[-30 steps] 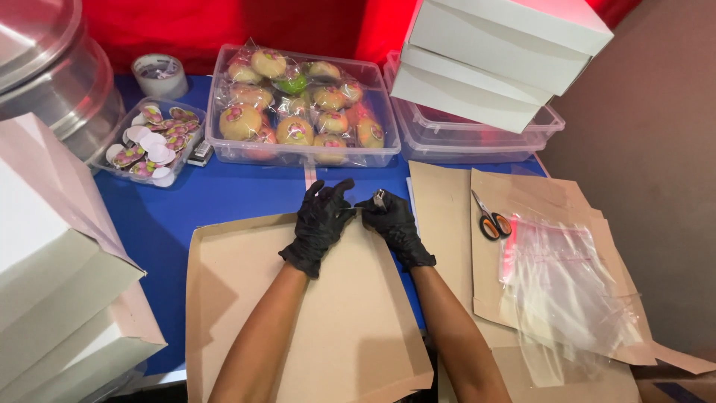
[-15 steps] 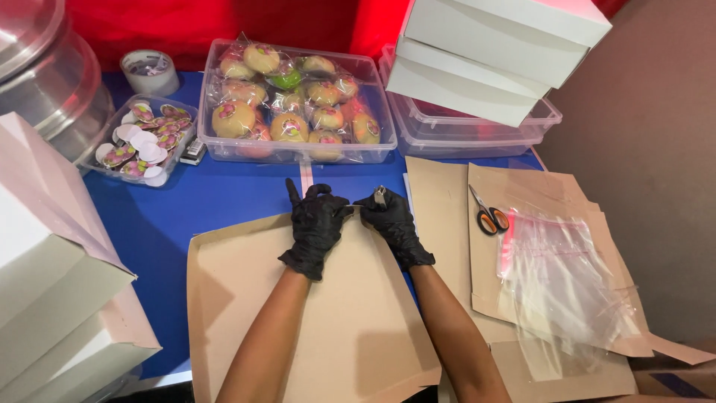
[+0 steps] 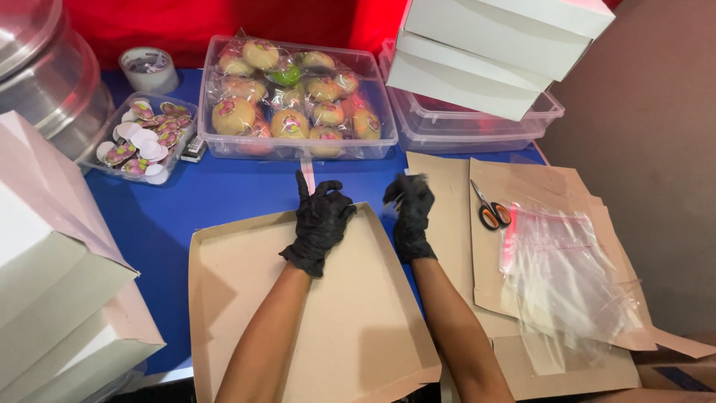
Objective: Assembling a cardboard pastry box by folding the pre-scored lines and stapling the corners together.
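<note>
A person's two black-gloved hands work over a flat, unfolded cardboard box (image 3: 313, 321) lying on a blue bench (image 3: 224, 198). The left hand (image 3: 322, 218) rests on the box's far edge, fingers loosely curled with one raised, gripping nothing. The right hand (image 3: 409, 205) hovers just beyond the box's far right corner, fingers bent together; whether they pinch anything cannot be told. Behind the hands, a clear tub (image 3: 297, 145) holds round wrapped pastries (image 3: 291, 123). To its left, a small clear tray (image 3: 119, 172) holds round stickers (image 3: 142, 142), with a tape roll (image 3: 149, 69) beyond. On the right, scissors (image 3: 488, 209) and clear plastic bags (image 3: 567, 272) lie on more flat cardboard (image 3: 447, 186). White boxes (image 3: 492, 45) sit stacked on an empty tub (image 3: 477, 127).
</note>
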